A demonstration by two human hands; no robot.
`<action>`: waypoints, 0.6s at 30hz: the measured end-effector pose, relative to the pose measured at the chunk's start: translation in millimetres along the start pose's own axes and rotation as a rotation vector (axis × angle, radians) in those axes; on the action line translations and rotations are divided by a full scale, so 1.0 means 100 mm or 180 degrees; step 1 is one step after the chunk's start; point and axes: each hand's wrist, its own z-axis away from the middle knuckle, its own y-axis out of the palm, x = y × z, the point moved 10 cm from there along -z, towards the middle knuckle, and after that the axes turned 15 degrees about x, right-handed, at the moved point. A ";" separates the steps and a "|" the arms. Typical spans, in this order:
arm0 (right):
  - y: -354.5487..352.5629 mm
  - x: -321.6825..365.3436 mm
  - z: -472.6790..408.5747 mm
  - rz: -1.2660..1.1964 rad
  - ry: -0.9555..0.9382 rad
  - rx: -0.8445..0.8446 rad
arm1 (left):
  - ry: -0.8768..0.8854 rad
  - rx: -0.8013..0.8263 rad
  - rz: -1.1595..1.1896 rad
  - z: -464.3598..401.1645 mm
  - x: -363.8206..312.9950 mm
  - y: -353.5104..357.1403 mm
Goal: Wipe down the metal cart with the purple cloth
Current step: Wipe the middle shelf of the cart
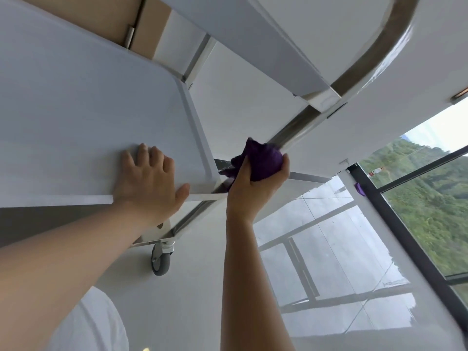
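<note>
From the head view, the silver, three-tiered metal cart [76,110] is filling the upper left, its flat top shelf running out to a rounded corner beside the person's hands. The left hand [149,181] is lying flat on that shelf near its front edge, close to the corner — fingers straight and spread, thumb hooking over the shelf's front lip, holding nothing. It is probably bracing the cart there so the grey caster wheel [160,259] below is not rolling away under the rubbing.

The right hand [255,183] is reaching up just past the same corner and gripping the bunched purple cloth [263,160]; the fingers are curling round the wad, thumb on the near side. The cloth is pressing against the lower end of the shiny tubular handle post [291,134], where the post is meeting the shelf corner, and a loose fold is hanging down over the frame. Balling the cloth up likely lets it wrap the round tube rather than skim it.

The cart is standing on a glossy pale floor [316,249], with a dark-framed window [430,211] at the right.
</note>
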 end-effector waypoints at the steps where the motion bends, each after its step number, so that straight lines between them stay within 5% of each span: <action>1: -0.03 0.25 -0.10 0.0342 -0.0409 -0.0139 | -0.0001 0.0006 -0.0036 0.00 0.00 0.00; 4: 0.03 0.84 -0.25 0.1382 -0.1344 -0.0364 | -0.0005 -0.0003 -0.0105 0.00 -0.01 -0.02; 7: 0.03 0.88 -0.27 0.1307 -0.1510 -0.0302 | -0.0007 -0.0010 -0.0084 0.00 0.02 -0.03; 10: -0.08 0.62 -0.33 0.0119 -0.0979 -0.0248 | 0.0005 0.0019 -0.0071 0.01 0.00 0.00; 18: 0.09 -0.21 0.08 -0.0312 0.0613 0.0341 | 0.0015 0.0024 -0.0064 0.02 -0.05 -0.01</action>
